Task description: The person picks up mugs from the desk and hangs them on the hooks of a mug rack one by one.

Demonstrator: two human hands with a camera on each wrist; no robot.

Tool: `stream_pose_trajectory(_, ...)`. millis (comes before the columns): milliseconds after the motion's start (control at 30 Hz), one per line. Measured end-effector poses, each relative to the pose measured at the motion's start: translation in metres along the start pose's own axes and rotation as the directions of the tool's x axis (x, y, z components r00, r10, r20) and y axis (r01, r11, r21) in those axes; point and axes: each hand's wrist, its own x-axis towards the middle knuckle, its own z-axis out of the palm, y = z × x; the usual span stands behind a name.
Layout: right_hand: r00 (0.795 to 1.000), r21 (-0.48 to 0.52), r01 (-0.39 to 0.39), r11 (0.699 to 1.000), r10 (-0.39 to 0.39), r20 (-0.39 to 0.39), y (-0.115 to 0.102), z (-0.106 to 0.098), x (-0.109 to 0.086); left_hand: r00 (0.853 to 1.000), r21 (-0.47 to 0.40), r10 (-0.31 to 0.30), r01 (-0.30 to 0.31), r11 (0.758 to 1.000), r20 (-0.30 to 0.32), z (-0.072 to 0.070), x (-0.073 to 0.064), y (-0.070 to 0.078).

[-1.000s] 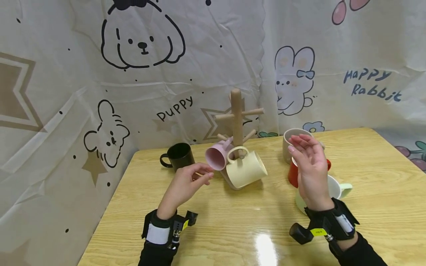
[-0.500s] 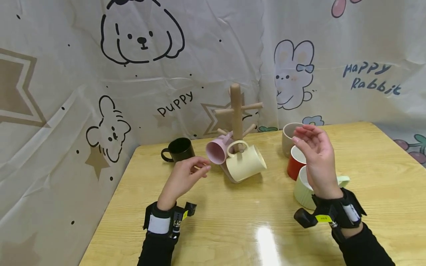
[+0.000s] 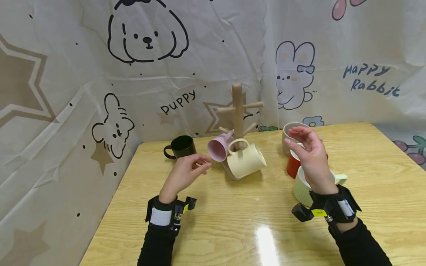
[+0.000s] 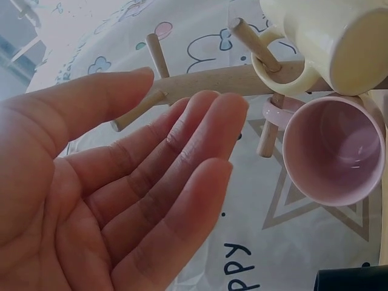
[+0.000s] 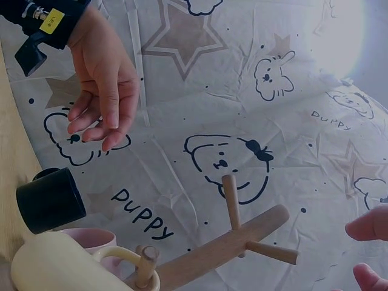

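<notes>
A wooden mug tree (image 3: 237,107) stands at the back of the table with a pink mug (image 3: 217,148) and a cream mug (image 3: 247,162) hung by their handles on its lower pegs. My left hand (image 3: 184,175) is held in the air in front of a black mug (image 3: 183,146), its fingers loosely bent around nothing. In the left wrist view its palm and fingers (image 4: 200,139) show beside the pink mug (image 4: 333,151), apart from it. My right hand (image 3: 313,160) hovers over the right-hand mugs, fingers relaxed; only fingertips (image 5: 370,224) show in the right wrist view.
Partly behind the right hand stand a beige mug (image 3: 288,137), a red mug (image 3: 293,165) and a pale green mug (image 3: 303,190), lined up front to back. A printed cloth (image 3: 199,44) hangs behind the wooden table (image 3: 226,229).
The head view has tilted and shifted slightly. My right hand has drifted a little right, then back left above the mugs; the left hand has hardly moved. The mugs stay where they were.
</notes>
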Motion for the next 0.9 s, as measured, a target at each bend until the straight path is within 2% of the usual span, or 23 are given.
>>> stream_pose_trajectory(133,0.999,-0.046,-0.011,0.999,0.013,0.049,0.0023,0.0023,-0.0001,1.000,0.009,0.009,-0.009,1.000,-0.006,-0.0002,-0.0014,-0.0015)
stream_pose_trajectory(267,0.998,-0.113,0.001,0.994,0.006,0.064,0.0024,0.0005,0.0001,1.000,0.027,0.010,-0.009,1.000,-0.009,-0.0032,-0.0009,-0.0014)
stream_pose_trajectory(500,0.996,-0.211,-0.028,0.977,0.046,0.080,0.0071,-0.0045,-0.0018,1.000,0.031,-0.003,0.004,1.000,-0.006,-0.0042,-0.0073,-0.0039)
stream_pose_trajectory(767,0.990,-0.334,-0.062,0.941,0.100,0.096,0.0093,-0.0036,0.0017,1.000,0.033,0.017,-0.017,0.999,-0.010,-0.0047,-0.0052,-0.0030)
stream_pose_trajectory(900,0.988,-0.365,-0.057,0.929,0.106,0.115,0.0092,-0.0027,0.0024,1.000,0.048,0.026,-0.026,0.999,-0.005,-0.0051,-0.0044,-0.0029)
